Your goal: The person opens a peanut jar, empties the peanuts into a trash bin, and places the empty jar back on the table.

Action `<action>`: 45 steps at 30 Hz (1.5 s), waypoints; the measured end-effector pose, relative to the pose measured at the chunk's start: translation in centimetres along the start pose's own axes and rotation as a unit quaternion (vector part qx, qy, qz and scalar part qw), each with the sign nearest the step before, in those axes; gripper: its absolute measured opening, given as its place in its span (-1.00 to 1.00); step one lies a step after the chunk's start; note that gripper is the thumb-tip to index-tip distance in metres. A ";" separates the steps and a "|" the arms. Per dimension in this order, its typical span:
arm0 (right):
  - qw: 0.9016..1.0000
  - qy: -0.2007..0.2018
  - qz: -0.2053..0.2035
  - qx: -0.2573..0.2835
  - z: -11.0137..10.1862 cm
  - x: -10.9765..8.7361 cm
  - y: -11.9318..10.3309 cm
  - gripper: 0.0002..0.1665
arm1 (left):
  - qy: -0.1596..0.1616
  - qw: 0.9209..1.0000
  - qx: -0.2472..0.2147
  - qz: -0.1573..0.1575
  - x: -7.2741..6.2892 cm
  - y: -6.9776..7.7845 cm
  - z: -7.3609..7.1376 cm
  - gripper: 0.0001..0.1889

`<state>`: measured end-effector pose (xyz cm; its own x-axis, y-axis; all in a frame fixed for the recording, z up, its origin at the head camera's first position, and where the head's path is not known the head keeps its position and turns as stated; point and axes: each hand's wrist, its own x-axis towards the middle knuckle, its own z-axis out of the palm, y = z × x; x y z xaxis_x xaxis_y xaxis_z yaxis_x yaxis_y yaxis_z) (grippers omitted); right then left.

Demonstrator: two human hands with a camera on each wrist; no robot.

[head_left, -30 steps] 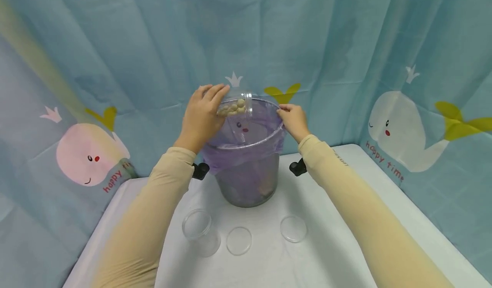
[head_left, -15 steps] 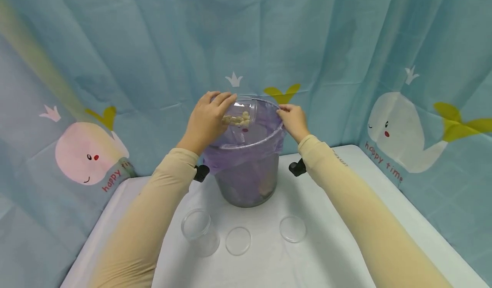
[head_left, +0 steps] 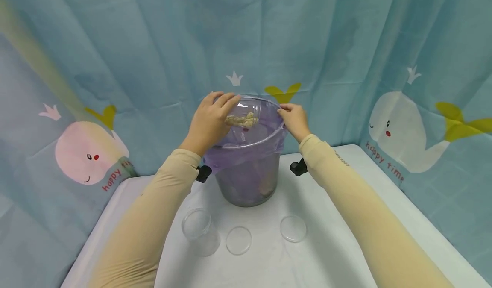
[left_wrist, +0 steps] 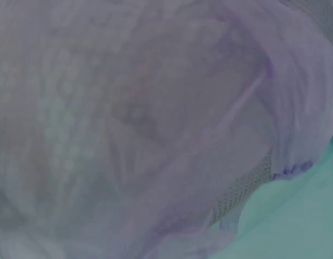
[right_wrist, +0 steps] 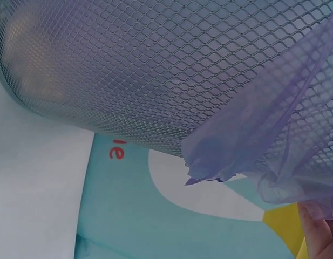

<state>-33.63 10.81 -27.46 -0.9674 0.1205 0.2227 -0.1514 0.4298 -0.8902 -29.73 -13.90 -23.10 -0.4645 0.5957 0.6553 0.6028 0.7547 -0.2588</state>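
Note:
My left hand (head_left: 210,121) grips a clear plastic jar (head_left: 249,105), tipped on its side over the mesh waste bin (head_left: 249,192). Small pale lumpy pieces (head_left: 247,120) lie along the jar's lower side, and its mouth points right. A purple bin bag (head_left: 246,154) lines the bin and folds over its rim. At the bin's right rim, my right hand (head_left: 294,120) pinches the bag edge; in the right wrist view a part of that hand (right_wrist: 320,234) shows at the lower right corner. The left wrist view holds only bag and mesh, hiding the left hand.
A second clear jar (head_left: 201,232) stands on the white table (head_left: 269,266) in front of the bin. Two clear round lids (head_left: 238,240) lie to its right. A blue curtain (head_left: 326,66) with whale prints hangs behind and at both sides.
My left hand has moved slightly down and to the right with the jar, and the jar's mouth sits lower in the bin opening. The right hand has stayed on the rim.

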 end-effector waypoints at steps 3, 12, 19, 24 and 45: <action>1.000 -0.003 0.000 0.003 0.0 -0.2 -0.1 -0.54 | -0.001 1.000 0.001 -0.012 -0.1 0.0 -0.2 -0.32; 1.000 0.000 -0.002 0.006 -0.2 -0.2 -0.1 -0.54 | -0.023 1.000 0.002 -0.002 0.0 0.1 -0.2 -0.31; 1.000 -0.006 0.000 0.012 0.0 -0.3 -0.1 -0.54 | 0.001 1.000 -0.007 -0.019 0.1 0.2 -0.6 -0.30; 1.000 -0.005 0.004 0.009 0.0 -0.3 -0.1 -0.54 | -0.003 1.000 -0.013 -0.024 0.5 0.3 -0.6 -0.29; 1.000 -0.006 -0.001 0.011 0.4 -0.3 -0.1 -0.54 | -0.021 0.999 -0.025 -0.026 -0.1 0.5 -0.2 -0.32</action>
<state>-33.41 10.35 -27.57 -0.9693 0.1090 0.2203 -0.1580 0.4102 -0.8982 -29.27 -13.58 -23.17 -0.5230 0.5678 0.6356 0.6086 0.7709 -0.1879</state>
